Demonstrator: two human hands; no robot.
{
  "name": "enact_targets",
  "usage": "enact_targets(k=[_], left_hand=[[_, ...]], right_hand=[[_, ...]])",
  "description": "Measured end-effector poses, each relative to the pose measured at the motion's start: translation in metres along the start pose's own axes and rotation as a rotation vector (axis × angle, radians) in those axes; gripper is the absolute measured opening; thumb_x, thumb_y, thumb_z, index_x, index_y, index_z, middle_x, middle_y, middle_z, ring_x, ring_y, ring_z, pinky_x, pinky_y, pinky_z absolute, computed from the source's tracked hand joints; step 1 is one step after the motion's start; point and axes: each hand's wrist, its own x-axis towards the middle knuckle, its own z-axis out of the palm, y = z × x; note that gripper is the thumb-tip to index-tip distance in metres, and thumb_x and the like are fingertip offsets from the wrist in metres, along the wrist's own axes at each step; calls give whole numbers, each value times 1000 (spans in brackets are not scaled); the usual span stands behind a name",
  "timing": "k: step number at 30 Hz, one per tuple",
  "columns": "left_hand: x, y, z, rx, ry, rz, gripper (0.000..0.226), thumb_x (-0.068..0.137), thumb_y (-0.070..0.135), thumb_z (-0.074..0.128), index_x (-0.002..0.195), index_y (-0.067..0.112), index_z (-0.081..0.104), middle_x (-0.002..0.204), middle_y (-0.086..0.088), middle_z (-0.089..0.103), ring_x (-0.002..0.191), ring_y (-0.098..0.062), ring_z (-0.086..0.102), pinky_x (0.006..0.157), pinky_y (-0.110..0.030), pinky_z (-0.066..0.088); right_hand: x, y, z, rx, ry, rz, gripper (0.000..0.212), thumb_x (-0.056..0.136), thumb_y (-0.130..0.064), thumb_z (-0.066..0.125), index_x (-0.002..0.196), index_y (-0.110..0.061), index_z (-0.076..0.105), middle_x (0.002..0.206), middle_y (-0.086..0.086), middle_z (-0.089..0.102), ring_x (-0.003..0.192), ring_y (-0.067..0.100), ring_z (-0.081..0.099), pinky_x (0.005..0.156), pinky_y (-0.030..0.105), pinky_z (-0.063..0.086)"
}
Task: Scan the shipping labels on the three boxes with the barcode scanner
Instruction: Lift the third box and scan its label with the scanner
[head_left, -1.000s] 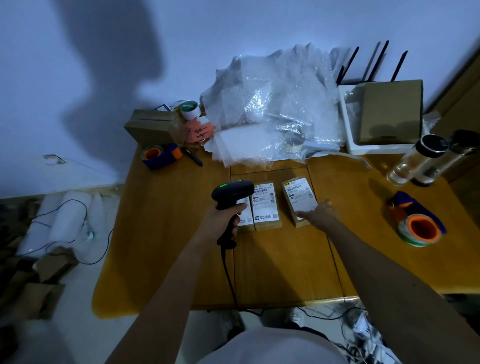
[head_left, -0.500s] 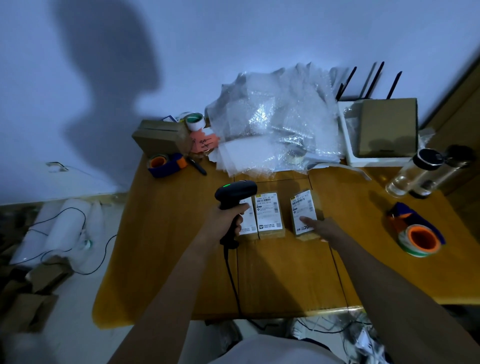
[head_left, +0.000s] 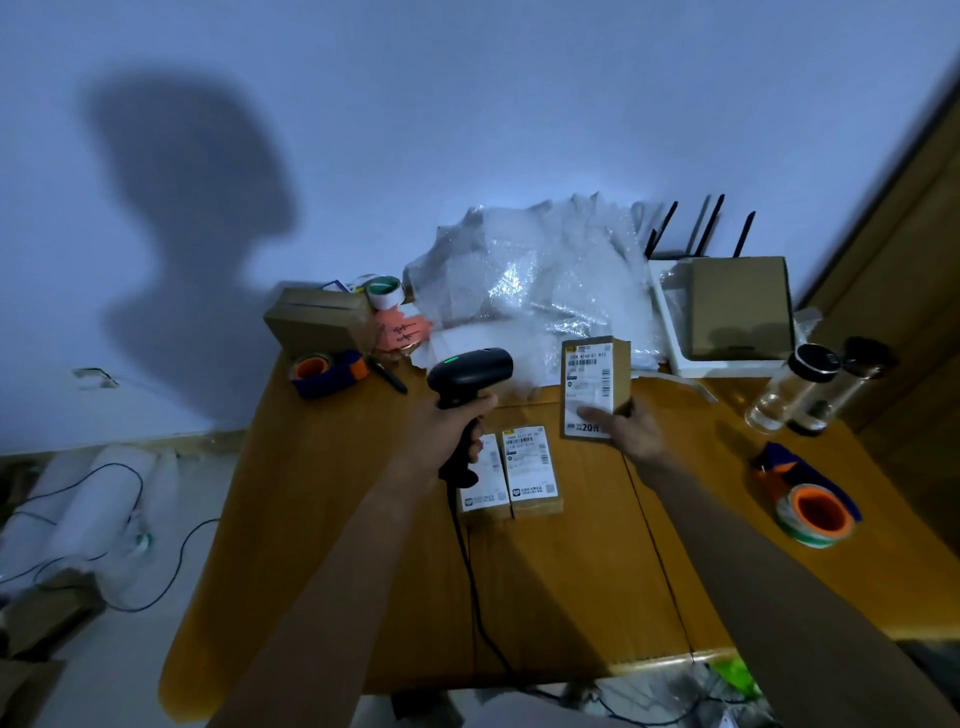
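My left hand (head_left: 451, 432) grips the handle of a black corded barcode scanner (head_left: 470, 373), whose head shows a green light and points right. My right hand (head_left: 628, 432) holds a small cardboard box (head_left: 595, 387) upright above the table, its white shipping label facing me, just right of the scanner head. Two more labelled boxes lie flat side by side on the wooden table (head_left: 322, 519): the middle one (head_left: 530, 470) fully seen, the left one (head_left: 485, 483) partly hidden by the scanner handle.
Crumpled bubble wrap (head_left: 535, 280) fills the back middle. A brown carton (head_left: 317, 319) and a tape dispenser (head_left: 324, 368) sit back left. A white tray with a carton (head_left: 737, 306), two bottles (head_left: 795, 387) and an orange-cored tape roll (head_left: 815, 514) stand at right.
My right hand has lifted the right box off the table and raised it upright beside the scanner head. The scanner rose a little too. The other two boxes stayed flat.
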Motion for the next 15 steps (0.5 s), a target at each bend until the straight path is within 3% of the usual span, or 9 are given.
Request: enact_targets(k=[3,7,11,15], left_hand=[[0,8,-2,-4,15,24,31,87,29,80,67,12,63,58,-5,55,46,-19,52,52,-31,48],[-2,17,-5,13,25,71,32,84,32,82,64,15,64,59,-5,56,47,-19,53,53,-32,48],[-6,23,-5,34,15,103,33,88,30,79,57,22,68,58,-3,57,49,-18,53,57,-33,47],[-7,26,-4,34,13,106,32,86,32,79,65,15,63,59,-2,57,50,-18,53,58,-33,47]], right_hand=[[-2,-16,6,27,-14,-61,36,84,-18,82,115,-21,65,113,2,75,100,21,74,82,34,61],[3,-32,12,64,13,-82,58,81,-19,84,130,-16,51,116,1,71,102,18,70,76,26,56],[8,-44,16,70,32,-110,66,80,-19,85,135,-15,49,122,4,69,107,21,69,77,27,57],[11,-50,21,74,38,-135,70,80,-17,85,138,-17,46,126,5,67,112,25,67,81,29,57]])
